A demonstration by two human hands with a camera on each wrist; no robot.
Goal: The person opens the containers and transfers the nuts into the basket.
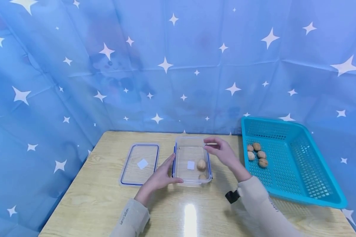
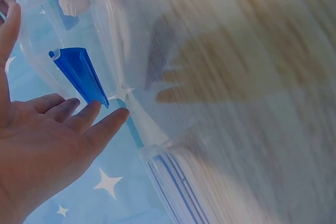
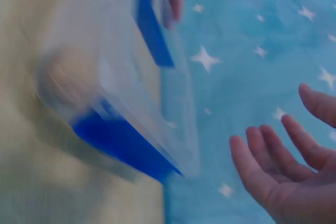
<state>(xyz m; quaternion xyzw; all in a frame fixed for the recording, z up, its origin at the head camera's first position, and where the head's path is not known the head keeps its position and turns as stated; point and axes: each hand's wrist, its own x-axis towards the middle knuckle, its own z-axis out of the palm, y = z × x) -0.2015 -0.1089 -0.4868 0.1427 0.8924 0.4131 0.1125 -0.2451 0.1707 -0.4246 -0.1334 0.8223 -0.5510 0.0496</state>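
Observation:
A clear plastic box (image 1: 182,171) with blue clips stands open on the table, a walnut (image 1: 201,164) inside near its right side. Another walnut (image 1: 202,177) shows at its front right corner. Along the box's left side my left hand (image 1: 161,176) spreads, thumb at the front corner and fingers by the rim; in the left wrist view a blue clip (image 2: 81,74) hangs beside its fingertips. My right hand (image 1: 222,151) is over the box's far right edge, empty. The right wrist view shows that hand (image 3: 294,171) with loosely bent fingers, apart from the box.
A clear lid (image 1: 139,176) with a blue seal lies left of the box. On the right stands a turquoise basket (image 1: 293,194) with several walnuts (image 1: 261,154) at its left side. A starred blue curtain (image 1: 178,82) hangs behind the table (image 1: 86,197).

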